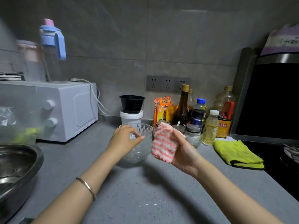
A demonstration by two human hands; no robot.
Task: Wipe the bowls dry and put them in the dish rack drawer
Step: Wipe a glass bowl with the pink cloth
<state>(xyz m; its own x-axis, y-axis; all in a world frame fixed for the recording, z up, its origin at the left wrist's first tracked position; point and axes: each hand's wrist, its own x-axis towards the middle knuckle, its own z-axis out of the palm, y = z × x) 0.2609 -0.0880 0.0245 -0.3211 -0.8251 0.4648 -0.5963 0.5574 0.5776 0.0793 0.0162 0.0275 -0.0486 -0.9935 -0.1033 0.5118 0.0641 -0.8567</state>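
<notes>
The left hand [124,139] is pinching the rim of the glass bowl [141,153] sitting upright on the counter [145,191], while the right hand [184,152] is holding the striped cloth [163,143] bunched just to the bowl's right, level with its rim

Grey countertop [145,191]; glass bowls [142,151], yellow cloth [237,154], microwave [64,110]

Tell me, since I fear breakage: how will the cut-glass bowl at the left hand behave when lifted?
The glass bowl looks thick and faceted, so probably rigid and heavy for its size. Likely to chip if knocked on the hard countertop. The left hand pinches its rim; the facets may help grip.
</notes>
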